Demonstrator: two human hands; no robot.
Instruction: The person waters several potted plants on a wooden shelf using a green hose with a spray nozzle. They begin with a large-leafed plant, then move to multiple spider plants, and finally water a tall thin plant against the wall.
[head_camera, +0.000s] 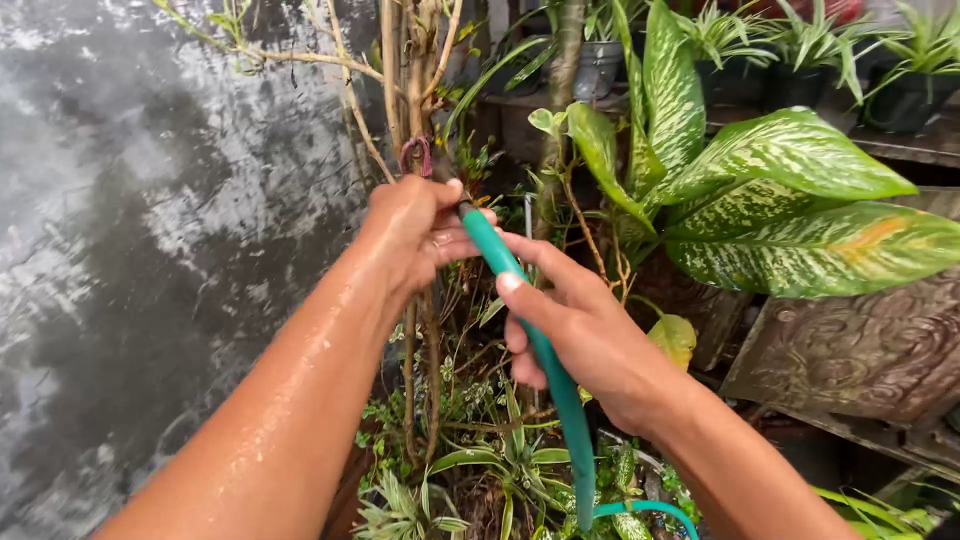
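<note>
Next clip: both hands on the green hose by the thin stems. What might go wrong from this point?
1. The left hand is wet and grips the green hose near its end; it may slip.
2. The hose end sits against the thin bare stems, so a jerk might snap one.
3. The right hand holds the hose close to the variegated leaves; swinging it could tear them.

Green hose (545, 350): smooth, slightly glossy plastic. Wall (150, 200): rough, wet concrete. Stems (415, 90): dry, woody.
</note>
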